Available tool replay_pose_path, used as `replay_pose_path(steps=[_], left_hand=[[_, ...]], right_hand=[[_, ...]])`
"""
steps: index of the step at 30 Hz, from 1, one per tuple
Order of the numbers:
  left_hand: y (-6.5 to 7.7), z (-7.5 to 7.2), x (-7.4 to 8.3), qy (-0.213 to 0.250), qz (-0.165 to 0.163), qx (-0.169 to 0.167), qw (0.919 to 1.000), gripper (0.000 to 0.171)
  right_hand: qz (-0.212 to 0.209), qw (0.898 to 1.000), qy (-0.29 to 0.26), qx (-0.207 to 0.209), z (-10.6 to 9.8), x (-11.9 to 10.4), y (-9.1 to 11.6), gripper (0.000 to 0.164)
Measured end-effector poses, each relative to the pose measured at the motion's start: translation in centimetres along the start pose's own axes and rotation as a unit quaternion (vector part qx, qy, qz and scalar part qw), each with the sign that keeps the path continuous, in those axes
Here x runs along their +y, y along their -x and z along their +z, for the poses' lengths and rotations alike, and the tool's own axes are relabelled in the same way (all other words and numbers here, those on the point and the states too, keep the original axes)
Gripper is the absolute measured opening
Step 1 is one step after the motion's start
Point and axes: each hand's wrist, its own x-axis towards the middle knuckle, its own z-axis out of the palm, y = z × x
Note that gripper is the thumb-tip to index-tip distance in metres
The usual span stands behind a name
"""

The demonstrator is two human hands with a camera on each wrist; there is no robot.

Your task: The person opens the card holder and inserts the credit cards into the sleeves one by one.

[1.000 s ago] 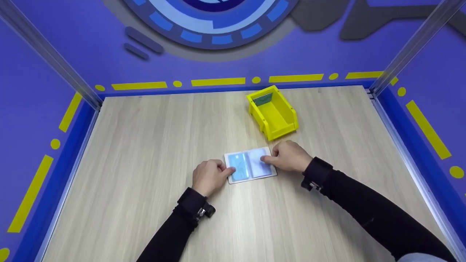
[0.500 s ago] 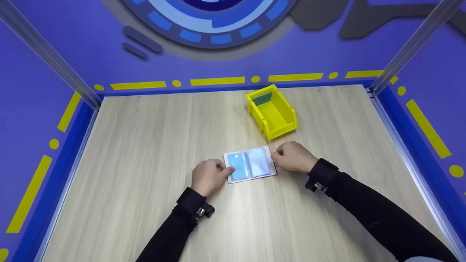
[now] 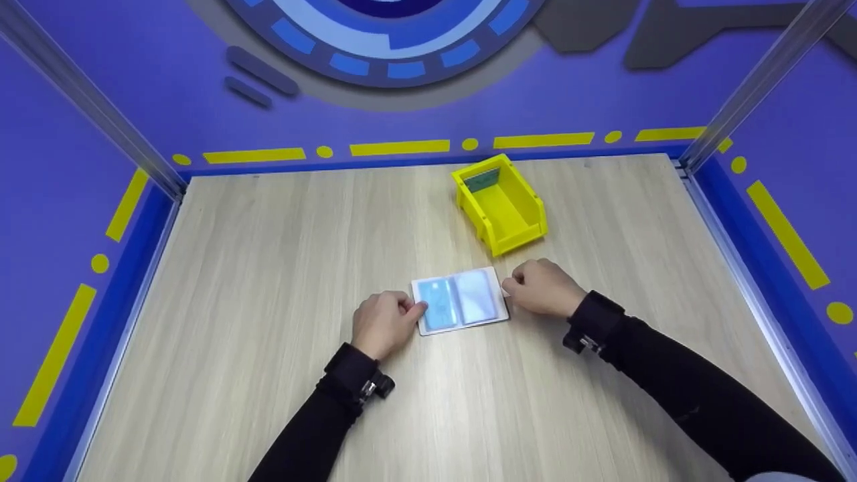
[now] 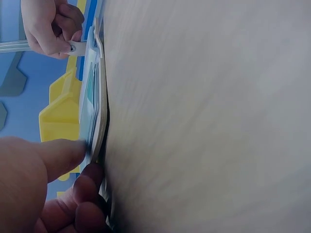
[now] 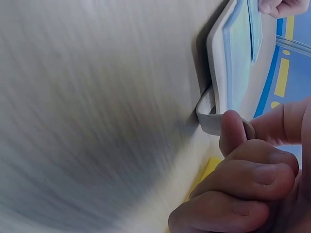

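Observation:
An open card holder (image 3: 477,298) with pale covers and clear plastic sleeves lies at the middle of the table in the head view. My left hand (image 3: 381,325) grips its left edge; in the left wrist view the thumb (image 4: 65,156) is on top and curled fingers are at the underside. Beyond the right edge, my right hand (image 3: 543,288) pinches a short pale strap (image 5: 209,121) between thumb and forefinger. The strap curves out from the cover, and a round metal snap (image 4: 73,48) shows on it in the left wrist view.
Behind the card holder, a yellow bin (image 3: 517,239) stands at an angle, with a dark green piece (image 3: 482,181) at its inner back wall. Blue panels (image 3: 321,127) with metal corner posts border the wooden table (image 3: 268,268) at the back and sides.
My right thumb has left the right-hand sleeve; that hand has shifted right, past the edge, and now pinches the strap. My left thumb has slid slightly toward the left edge.

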Motion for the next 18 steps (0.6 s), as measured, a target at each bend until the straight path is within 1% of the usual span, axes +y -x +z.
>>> replay_pose_path(steps=[3,4,7,10,11,18], left_hand=[[-0.06,0.01,-0.02,-0.003,0.003,0.005,1.0,0.033],[-0.09,0.02,-0.04,-0.005,0.005,0.007,1.0,0.032],[-0.14,0.07,-0.13,-0.01,0.007,0.009,0.9999,0.03],[-0.16,0.06,-0.16,-0.01,0.007,0.008,0.9999,0.03],[-0.15,0.05,-0.16,-0.009,0.006,0.007,0.9999,0.03],[0.0,-0.13,-0.04,0.001,0.007,0.004,1.0,0.034]], right_hand=[[-0.007,1.0,-0.007,0.004,-0.02,-0.03,0.13,0.041],[-0.021,1.0,-0.011,0.009,0.21,0.49,-0.09,0.041],[-0.03,0.999,-0.013,0.013,0.18,0.34,0.03,0.041],[-0.031,0.999,-0.002,0.015,0.25,0.25,-0.03,0.04],[-0.021,1.0,0.004,0.01,0.06,-0.31,0.18,0.041],[-0.017,1.0,0.016,0.003,0.51,-0.33,-0.15,0.044]])
